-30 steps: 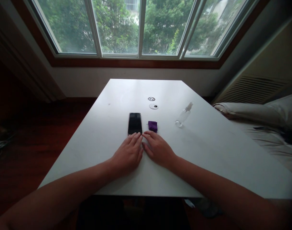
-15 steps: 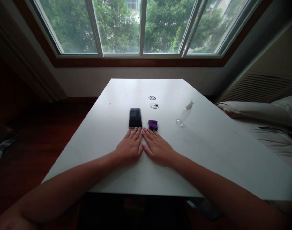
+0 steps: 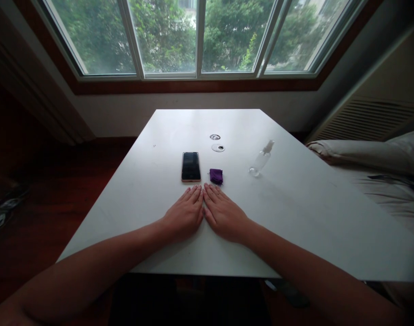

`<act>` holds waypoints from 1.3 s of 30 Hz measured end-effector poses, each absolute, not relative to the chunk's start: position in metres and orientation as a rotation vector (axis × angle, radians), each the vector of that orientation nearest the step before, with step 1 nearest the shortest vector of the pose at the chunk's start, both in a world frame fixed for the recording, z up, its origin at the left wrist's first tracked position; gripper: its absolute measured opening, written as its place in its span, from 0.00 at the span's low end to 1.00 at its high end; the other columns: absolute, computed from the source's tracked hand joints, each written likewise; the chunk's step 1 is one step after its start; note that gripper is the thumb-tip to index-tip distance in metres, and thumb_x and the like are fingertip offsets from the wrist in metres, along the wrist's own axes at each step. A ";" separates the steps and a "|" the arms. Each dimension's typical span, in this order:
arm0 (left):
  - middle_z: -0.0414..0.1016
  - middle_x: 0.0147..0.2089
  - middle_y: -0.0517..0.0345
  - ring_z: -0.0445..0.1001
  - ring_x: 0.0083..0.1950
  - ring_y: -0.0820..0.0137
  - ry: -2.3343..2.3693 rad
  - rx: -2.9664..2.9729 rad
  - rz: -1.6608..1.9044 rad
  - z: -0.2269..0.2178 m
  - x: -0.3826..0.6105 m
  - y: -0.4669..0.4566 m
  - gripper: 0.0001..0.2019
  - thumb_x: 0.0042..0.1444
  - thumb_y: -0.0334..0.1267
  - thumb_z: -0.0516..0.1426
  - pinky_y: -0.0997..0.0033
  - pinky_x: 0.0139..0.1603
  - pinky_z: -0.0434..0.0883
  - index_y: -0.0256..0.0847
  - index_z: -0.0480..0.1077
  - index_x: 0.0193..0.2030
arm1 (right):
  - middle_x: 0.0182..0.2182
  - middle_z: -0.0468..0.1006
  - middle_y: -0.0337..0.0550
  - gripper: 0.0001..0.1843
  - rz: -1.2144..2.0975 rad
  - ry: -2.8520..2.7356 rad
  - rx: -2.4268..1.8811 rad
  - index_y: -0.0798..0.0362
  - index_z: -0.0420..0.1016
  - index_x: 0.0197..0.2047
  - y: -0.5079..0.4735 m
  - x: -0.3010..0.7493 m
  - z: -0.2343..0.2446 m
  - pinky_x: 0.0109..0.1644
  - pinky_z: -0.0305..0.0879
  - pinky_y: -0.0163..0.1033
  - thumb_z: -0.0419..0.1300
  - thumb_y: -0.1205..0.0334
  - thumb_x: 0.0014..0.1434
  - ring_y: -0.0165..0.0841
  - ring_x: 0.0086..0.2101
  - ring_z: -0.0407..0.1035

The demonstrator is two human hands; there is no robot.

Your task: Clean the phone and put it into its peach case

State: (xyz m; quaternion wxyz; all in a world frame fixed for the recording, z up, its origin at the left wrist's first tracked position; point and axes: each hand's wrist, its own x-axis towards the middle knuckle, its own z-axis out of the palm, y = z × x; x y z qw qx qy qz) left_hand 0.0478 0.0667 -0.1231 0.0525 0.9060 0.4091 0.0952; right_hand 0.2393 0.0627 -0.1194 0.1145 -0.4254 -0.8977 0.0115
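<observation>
My left hand (image 3: pixel 184 213) and my right hand (image 3: pixel 223 213) lie flat, palms down and side by side, on the white table (image 3: pixel 295 213). Both have their fingers stretched out and hold nothing. Just beyond the left fingertips lies a black phone (image 3: pixel 191 166), screen up, a small gap away. A small folded purple cloth (image 3: pixel 216 175) sits just past the right fingertips, to the right of the phone. Farther right a clear spray bottle (image 3: pixel 261 159) lies on its side.
Two round cable-hole covers (image 3: pixel 217 147) sit behind the phone. A wide window (image 3: pixel 196 36) runs along the far wall. A bed with a pillow (image 3: pixel 363 156) stands close to the table's right side. Dark wooden floor lies to the left.
Both hands have drawn back a little toward me; the left fingertips no longer touch the phone's near edge, and the right fingertips are off the cloth.
</observation>
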 end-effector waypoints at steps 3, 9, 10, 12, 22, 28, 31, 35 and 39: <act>0.46 0.77 0.33 0.44 0.79 0.54 1.296 2.750 0.233 -0.122 0.048 0.067 0.31 0.72 0.39 0.44 0.51 0.79 0.48 0.21 0.53 0.75 | 0.72 0.51 0.65 0.33 0.020 -2.645 -1.227 0.73 0.55 0.73 0.062 0.238 -0.119 0.76 0.47 0.56 0.45 0.61 0.72 0.48 0.72 0.47; 0.47 0.77 0.33 0.43 0.79 0.54 1.332 2.749 0.257 -0.123 0.048 0.066 0.30 0.71 0.39 0.44 0.50 0.79 0.48 0.23 0.54 0.75 | 0.72 0.52 0.63 0.33 0.013 -2.640 -1.196 0.72 0.54 0.74 0.060 0.237 -0.121 0.77 0.47 0.54 0.46 0.61 0.72 0.46 0.72 0.48; 0.47 0.77 0.33 0.44 0.79 0.54 1.331 2.747 0.264 -0.123 0.048 0.066 0.30 0.71 0.40 0.44 0.50 0.79 0.48 0.23 0.54 0.75 | 0.72 0.51 0.62 0.33 0.018 -2.632 -1.202 0.71 0.54 0.74 0.060 0.237 -0.121 0.77 0.48 0.54 0.46 0.61 0.72 0.46 0.72 0.48; 0.48 0.77 0.34 0.44 0.79 0.55 1.332 2.743 0.276 -0.123 0.048 0.066 0.30 0.72 0.40 0.44 0.50 0.78 0.48 0.23 0.54 0.75 | 0.72 0.51 0.63 0.33 0.032 -2.619 -1.219 0.72 0.54 0.74 0.061 0.236 -0.121 0.76 0.48 0.54 0.45 0.61 0.72 0.45 0.72 0.48; 0.46 0.77 0.34 0.44 0.80 0.54 1.353 2.747 0.245 -0.122 0.049 0.065 0.31 0.72 0.40 0.43 0.51 0.79 0.47 0.21 0.53 0.75 | 0.73 0.50 0.62 0.33 0.023 -2.644 -1.260 0.72 0.53 0.74 0.061 0.236 -0.120 0.77 0.47 0.53 0.45 0.60 0.72 0.45 0.73 0.47; 0.46 0.77 0.33 0.44 0.79 0.53 1.359 2.743 0.234 -0.120 0.050 0.064 0.30 0.71 0.39 0.44 0.49 0.79 0.47 0.21 0.53 0.75 | 0.73 0.50 0.63 0.34 0.018 -2.643 -1.264 0.72 0.53 0.74 0.061 0.235 -0.119 0.77 0.47 0.53 0.45 0.60 0.72 0.45 0.73 0.47; 0.46 0.77 0.33 0.44 0.79 0.53 1.365 2.741 0.227 -0.120 0.050 0.064 0.30 0.72 0.39 0.44 0.49 0.79 0.47 0.21 0.53 0.75 | 0.73 0.50 0.62 0.34 0.015 -2.645 -1.268 0.72 0.53 0.74 0.061 0.235 -0.119 0.77 0.47 0.52 0.45 0.60 0.72 0.45 0.72 0.47; 0.44 0.78 0.33 0.41 0.80 0.53 1.363 2.734 0.194 -0.120 0.049 0.065 0.31 0.72 0.40 0.43 0.51 0.79 0.44 0.20 0.52 0.76 | 0.73 0.50 0.62 0.34 0.018 -2.653 -1.267 0.71 0.52 0.75 0.061 0.235 -0.119 0.77 0.47 0.52 0.45 0.60 0.72 0.45 0.73 0.47; 0.43 0.78 0.34 0.41 0.80 0.53 1.365 2.730 0.186 -0.119 0.049 0.065 0.31 0.72 0.40 0.44 0.51 0.80 0.44 0.20 0.52 0.76 | 0.73 0.50 0.63 0.34 0.011 -2.669 -1.272 0.72 0.53 0.74 0.062 0.234 -0.120 0.77 0.47 0.53 0.45 0.60 0.72 0.45 0.73 0.47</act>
